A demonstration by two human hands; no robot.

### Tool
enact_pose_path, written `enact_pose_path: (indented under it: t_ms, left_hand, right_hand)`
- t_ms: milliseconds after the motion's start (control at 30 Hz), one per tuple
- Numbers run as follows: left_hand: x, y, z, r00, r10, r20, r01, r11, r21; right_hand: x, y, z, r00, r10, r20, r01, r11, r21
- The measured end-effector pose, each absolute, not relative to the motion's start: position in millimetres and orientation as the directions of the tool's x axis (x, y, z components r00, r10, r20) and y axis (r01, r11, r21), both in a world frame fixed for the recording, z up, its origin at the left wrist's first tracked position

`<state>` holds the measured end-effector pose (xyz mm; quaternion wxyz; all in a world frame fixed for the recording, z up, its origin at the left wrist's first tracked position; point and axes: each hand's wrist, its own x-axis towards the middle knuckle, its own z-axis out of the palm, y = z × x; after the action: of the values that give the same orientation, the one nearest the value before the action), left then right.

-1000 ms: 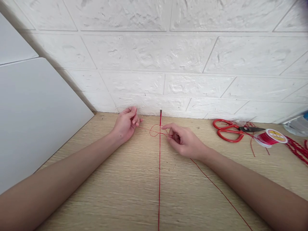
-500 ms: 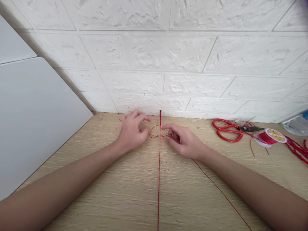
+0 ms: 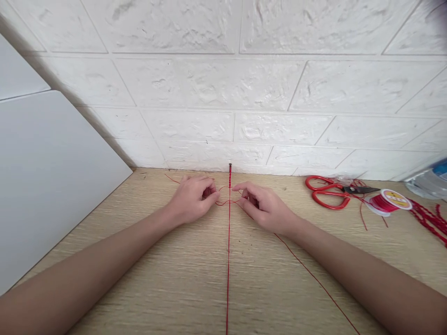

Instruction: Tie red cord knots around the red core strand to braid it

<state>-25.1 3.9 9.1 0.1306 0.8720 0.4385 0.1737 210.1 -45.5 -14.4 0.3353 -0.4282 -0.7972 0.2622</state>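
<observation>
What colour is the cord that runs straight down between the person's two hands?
Red: the cord shows best in the head view, against the pale wooden surface.

Craft corner, with scissors (image 3: 349,190), thread spool (image 3: 382,202) and braided red cords (image 3: 424,215) on a wood-grain tabletop (image 3: 174,279)

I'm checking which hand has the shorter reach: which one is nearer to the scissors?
The right. The right hand is just left of the scissors in the picture; the left hand is farther left, across the middle red cord.
</observation>
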Motion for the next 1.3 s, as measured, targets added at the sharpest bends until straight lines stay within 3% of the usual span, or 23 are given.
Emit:
enact_pose_path:
  t_ms: [167,333,600,733,933,1133,1300]
  left_hand:
    - [-25.6,3.7,6.7,0.552,0.772,0.315,0.683,-0.635,0.360]
    - [-27.8,2.3,10.8,0.599,0.757,0.259,0.657,-0.650,0.381]
    - [-26.5,1.0,10.3,0.606,0.776,0.177,0.712,-0.628,0.314]
    - [-27.1,1.7,10.1,0.607,0.778,0.162,0.701,-0.620,0.353]
    - [-28.3,4.2,7.4,0.536,0.806,0.251,0.677,-0.588,0.444]
    - [-26.0,4.5,6.0,0.585,0.783,0.213,0.702,-0.620,0.350]
    - [-27.2,7.7,3.3,0.474,0.825,0.306,0.636,-0.562,0.529]
  right_hand:
    - [208.6,-45.7,-12.5,-0.333,0.870,0.364,0.489,0.489,-0.723]
    - [208.7,-45.0,-12.8,-0.321,0.889,0.326,0.473,0.449,-0.758]
    - [209.8,-41.7,-15.2,-0.308,0.885,0.350,0.584,0.467,-0.664]
    - [209.1,-42.1,-15.6,-0.353,0.877,0.325,0.597,0.479,-0.644]
    - [208.2,-42.4,-13.6,-0.384,0.866,0.320,0.608,0.498,-0.618]
    - [208.8,-40.5,-13.0,-0.389,0.862,0.325,0.614,0.506,-0.606]
    - [208.8,-40.6,-12.8,-0.384,0.878,0.284,0.642,0.475,-0.602]
